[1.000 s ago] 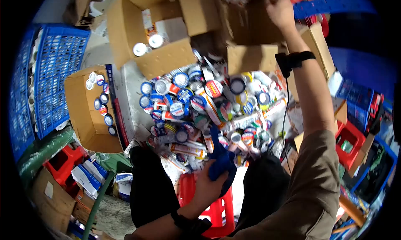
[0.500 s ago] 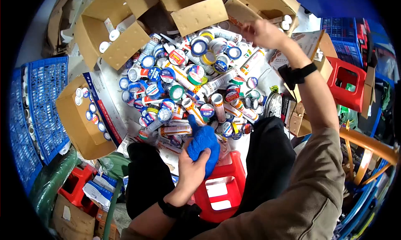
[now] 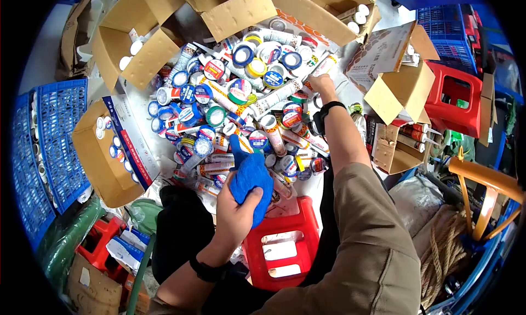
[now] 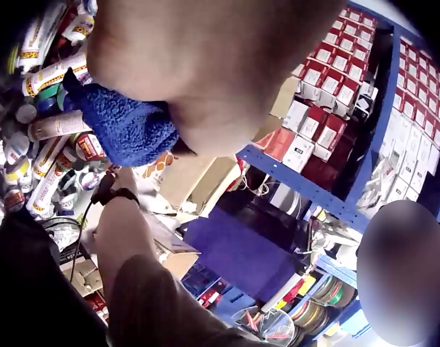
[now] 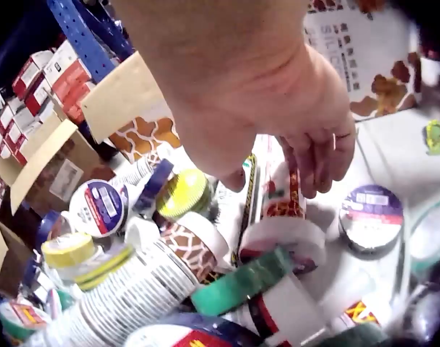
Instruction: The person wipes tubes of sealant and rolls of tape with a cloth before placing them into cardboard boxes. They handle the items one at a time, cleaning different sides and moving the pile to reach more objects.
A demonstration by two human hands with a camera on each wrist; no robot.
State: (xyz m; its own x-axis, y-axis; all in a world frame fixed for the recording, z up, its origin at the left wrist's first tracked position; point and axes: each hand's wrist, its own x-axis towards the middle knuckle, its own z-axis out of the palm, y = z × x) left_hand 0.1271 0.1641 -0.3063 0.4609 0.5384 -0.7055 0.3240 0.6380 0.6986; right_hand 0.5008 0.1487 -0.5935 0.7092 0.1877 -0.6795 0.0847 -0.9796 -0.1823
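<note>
My left hand [image 3: 234, 216] grips a bunched blue cloth [image 3: 251, 189] in front of the heap, with the thumb across it. That cloth [image 4: 126, 126] also hangs from the hand in the left wrist view. My right hand [image 3: 322, 86] reaches down at the right edge of the heap of tape rolls and tubes. In the right wrist view the right hand's [image 5: 278, 123] fingers bend down over a white tube with an orange pattern [image 5: 281, 188]; whether they grip it is hidden. A roll with a purple label [image 5: 370, 217] lies beside it.
Opened cardboard boxes [image 3: 238, 13] stand behind the heap. A box with several rolls [image 3: 96, 161] is at the left, by blue crates [image 3: 63, 134]. Between the legs is a red stool [image 3: 285, 227]; another red stool [image 3: 457, 98] stands at the right, near a small box [image 3: 400, 93].
My right hand has come down from the boxes at the back to the heap's right edge. The left hand still holds the blue cloth, and the head view has shifted.
</note>
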